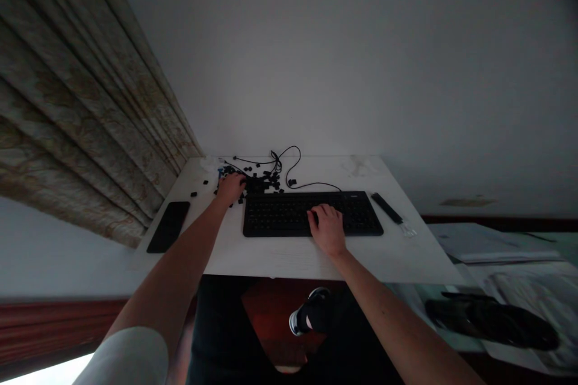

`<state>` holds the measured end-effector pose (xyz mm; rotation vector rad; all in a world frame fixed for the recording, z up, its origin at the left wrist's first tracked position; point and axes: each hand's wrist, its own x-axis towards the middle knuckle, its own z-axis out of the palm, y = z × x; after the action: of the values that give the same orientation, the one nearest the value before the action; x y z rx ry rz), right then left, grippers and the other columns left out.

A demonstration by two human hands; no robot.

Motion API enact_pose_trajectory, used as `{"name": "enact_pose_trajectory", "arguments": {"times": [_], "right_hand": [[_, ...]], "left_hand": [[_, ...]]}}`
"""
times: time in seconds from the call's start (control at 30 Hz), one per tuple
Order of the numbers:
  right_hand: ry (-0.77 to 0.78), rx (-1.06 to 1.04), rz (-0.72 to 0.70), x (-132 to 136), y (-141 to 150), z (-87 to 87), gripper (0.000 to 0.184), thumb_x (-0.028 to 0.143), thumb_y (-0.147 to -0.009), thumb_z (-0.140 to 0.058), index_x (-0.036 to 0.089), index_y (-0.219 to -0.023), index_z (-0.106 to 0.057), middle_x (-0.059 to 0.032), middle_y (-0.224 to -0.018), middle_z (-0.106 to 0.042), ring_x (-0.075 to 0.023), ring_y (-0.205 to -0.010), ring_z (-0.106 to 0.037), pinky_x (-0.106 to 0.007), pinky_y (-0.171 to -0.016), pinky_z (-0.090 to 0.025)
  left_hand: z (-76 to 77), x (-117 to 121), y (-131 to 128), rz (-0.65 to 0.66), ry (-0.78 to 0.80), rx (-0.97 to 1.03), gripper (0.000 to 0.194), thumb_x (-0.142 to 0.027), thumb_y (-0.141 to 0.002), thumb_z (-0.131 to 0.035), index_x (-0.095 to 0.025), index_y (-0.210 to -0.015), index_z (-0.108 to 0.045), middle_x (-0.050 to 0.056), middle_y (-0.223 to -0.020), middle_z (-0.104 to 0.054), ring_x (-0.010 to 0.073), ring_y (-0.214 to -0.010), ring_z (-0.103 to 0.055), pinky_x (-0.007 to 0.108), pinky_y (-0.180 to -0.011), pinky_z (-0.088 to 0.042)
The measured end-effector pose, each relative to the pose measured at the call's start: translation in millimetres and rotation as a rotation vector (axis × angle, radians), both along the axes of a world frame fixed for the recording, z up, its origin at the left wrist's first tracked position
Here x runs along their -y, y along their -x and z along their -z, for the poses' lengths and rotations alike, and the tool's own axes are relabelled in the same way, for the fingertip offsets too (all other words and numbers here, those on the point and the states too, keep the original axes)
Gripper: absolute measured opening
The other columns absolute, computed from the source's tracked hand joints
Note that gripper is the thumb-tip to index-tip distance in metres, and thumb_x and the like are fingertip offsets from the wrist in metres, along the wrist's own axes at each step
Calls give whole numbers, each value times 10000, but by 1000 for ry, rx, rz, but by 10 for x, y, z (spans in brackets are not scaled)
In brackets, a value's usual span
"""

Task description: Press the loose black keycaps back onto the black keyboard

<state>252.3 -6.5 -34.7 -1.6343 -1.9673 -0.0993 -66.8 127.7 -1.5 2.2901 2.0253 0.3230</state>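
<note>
A black keyboard [289, 214] lies across the middle of a small white table [289, 255]. My right hand [326, 227] rests on the keyboard's middle, fingers curled down onto the keys. My left hand [230, 186] reaches past the keyboard's far left corner into a pile of several loose black keycaps [264, 183]; its fingers are bent down among them, and what they hold, if anything, is hidden. A thin black cable [289, 163] curls behind the pile.
A black phone [168, 225] lies near the table's left edge. A slim black stick-shaped item [386, 207] lies right of the keyboard. A patterned curtain [76, 132] hangs on the left. Papers and a dark sandal [487, 316] lie on the floor at right.
</note>
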Motion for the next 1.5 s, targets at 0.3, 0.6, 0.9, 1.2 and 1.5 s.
{"name": "enact_pose_trajectory", "arguments": {"times": [0.3,0.6,0.9,1.2,1.5], "right_hand": [[-30,-22,135,4,-8,-25,271,302,-1002,-408,187,-945,-646,-118,-975,-666,-262,-924,-554,-399,-856,-344],[-182,-287,333,-26,-119,26,291,322,-1001,-364,174,-975,-614,-120,-910,-653,-264,-886,-575,-376,-795,-395],[-176,-533,324,78,-98,-58,280,372,-976,-413,174,-963,-610,-112,-879,-645,-235,-813,-577,-375,-806,-455],[169,-721,-42,434,166,-42,335,466,-936,-527,191,-1029,-695,-90,-887,-709,-202,-752,-638,-294,-676,-499],[140,-712,-179,444,162,-24,262,371,-953,-522,215,-984,-730,-72,-893,-720,-196,-783,-657,-294,-704,-509]], "left_hand": [[-55,-20,-13,-2,36,-19,268,-184,-896,-547,-249,-1066,-743,106,-1183,-709,314,-1159,-597,504,-1038,-377],[-159,241,-158,-131,-105,553,212,-254,-901,-574,-179,-1038,-718,86,-1045,-752,228,-992,-681,370,-941,-503],[81,1177,-1198,118,-24,1015,236,-224,-879,-615,-200,-1111,-650,63,-1052,-738,161,-889,-701,325,-843,-581],[157,1607,-1410,371,21,795,333,-96,-858,-603,-267,-1128,-696,2,-1036,-750,156,-895,-704,298,-865,-586],[190,1615,-1451,445,-77,690,411,-83,-874,-604,-271,-1235,-656,21,-1115,-735,185,-1007,-689,346,-942,-568]]}}
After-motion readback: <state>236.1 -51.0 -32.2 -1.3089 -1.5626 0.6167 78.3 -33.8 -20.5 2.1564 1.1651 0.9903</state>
